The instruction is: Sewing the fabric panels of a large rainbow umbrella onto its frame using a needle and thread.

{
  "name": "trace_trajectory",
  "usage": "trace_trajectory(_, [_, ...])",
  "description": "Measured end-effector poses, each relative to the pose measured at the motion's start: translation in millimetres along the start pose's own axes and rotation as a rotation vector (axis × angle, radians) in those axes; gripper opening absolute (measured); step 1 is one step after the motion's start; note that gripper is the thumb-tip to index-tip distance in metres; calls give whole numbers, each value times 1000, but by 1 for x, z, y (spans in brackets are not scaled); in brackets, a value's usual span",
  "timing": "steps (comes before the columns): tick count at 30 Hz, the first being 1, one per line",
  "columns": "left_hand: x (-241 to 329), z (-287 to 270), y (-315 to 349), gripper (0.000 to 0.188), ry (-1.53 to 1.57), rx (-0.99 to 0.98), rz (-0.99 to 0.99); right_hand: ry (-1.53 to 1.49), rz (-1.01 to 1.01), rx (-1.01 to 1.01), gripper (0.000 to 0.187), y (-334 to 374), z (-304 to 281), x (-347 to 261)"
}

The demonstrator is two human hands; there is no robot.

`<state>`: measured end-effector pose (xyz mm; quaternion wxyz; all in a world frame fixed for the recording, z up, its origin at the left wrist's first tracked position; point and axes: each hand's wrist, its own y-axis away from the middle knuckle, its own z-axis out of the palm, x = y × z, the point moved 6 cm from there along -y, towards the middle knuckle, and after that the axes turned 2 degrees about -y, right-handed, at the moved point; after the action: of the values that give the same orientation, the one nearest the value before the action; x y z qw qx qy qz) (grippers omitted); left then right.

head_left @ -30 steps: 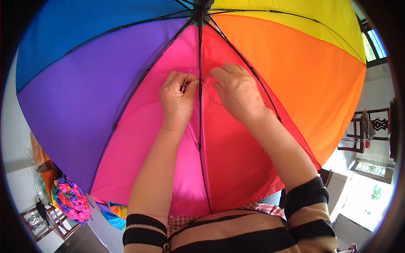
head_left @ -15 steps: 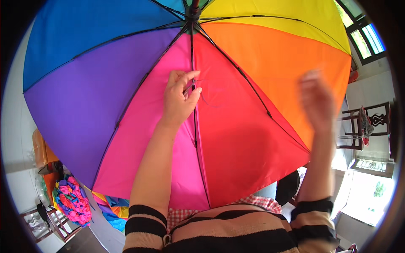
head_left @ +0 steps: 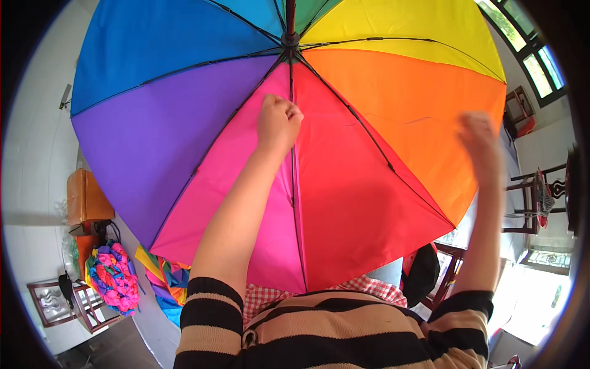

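Observation:
A rainbow-coloured umbrella (head_left: 350,197) is spread open before me, its underside and black ribs facing me. Its dark shaft (head_left: 291,15) rises from the hub at the top. My left hand (head_left: 279,125) is closed at the rib (head_left: 292,175) along the seam between the pink and red panels, its fingers pinched around it. Off to the right, my right hand (head_left: 482,141) is raised in front of the orange panel's edge, fingers curled and blurred. A fine thread (head_left: 418,120) crosses the orange panel between my hands; its ends are too faint to follow.
At lower left lie a bundle of bright multicoloured cloth (head_left: 114,277) and more folded coloured fabric (head_left: 169,280), near an orange-brown box-like thing (head_left: 89,197). Wooden chairs (head_left: 528,200) stand at the right. Red-checked cloth (head_left: 264,301) shows at my waist.
The umbrella has shifted slightly right and down in view. My left fingers, spread around the rib before, have curled closed. My right hand has moved a little farther right, and the thread now stretches toward it.

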<state>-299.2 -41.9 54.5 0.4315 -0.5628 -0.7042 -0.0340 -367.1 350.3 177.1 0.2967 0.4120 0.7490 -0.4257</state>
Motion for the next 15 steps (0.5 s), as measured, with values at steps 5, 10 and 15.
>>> trace_trajectory(5, [-12,-6,-11,3,620,-139,-603,64,7,-496,17,13,225,-34])
trace_trajectory(10, [2,-17,-14,6,746,15,-346,92,-288,-165,26,2,304,-18])
trace_trajectory(15, [6,16,-13,8,593,37,-189,-145,61,-154,12,-9,296,32])
